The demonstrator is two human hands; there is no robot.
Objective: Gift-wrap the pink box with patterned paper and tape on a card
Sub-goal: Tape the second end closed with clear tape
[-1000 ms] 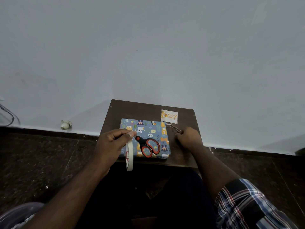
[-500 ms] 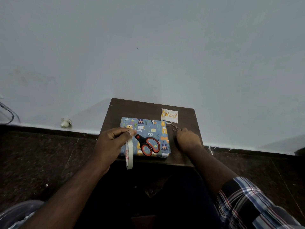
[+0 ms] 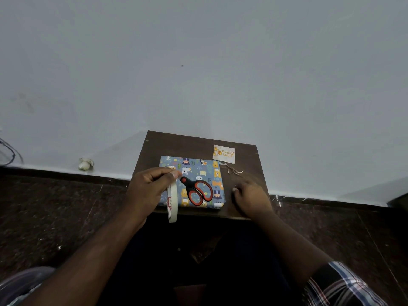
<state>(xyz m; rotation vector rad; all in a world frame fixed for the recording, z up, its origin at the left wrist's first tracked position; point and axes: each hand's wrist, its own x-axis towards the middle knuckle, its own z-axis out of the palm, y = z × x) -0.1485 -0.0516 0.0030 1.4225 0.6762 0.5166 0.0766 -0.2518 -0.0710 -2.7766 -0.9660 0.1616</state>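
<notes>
The box (image 3: 199, 171), wrapped in blue paper with animal prints, lies on a small dark wooden table (image 3: 176, 144). Red-and-black scissors (image 3: 197, 191) rest on top of it. My left hand (image 3: 148, 188) pinches a roll of white tape (image 3: 172, 202), which hangs on edge over the box's near left corner. My right hand (image 3: 250, 197) is blurred and sits on the table to the right of the box, fingers curled; whether it holds anything cannot be told. A small white card (image 3: 224, 153) with gold print lies at the far right of the table.
A few thin paper scraps (image 3: 231, 170) lie between the card and my right hand. The table stands against a pale wall (image 3: 198, 74). A small white object (image 3: 85, 164) sits at the wall's base on the left. The dark speckled floor (image 3: 55, 206) surrounds the table.
My right hand has drawn back from the scraps near the card toward the table's near right edge. My left hand still holds the tape roll in the same place.
</notes>
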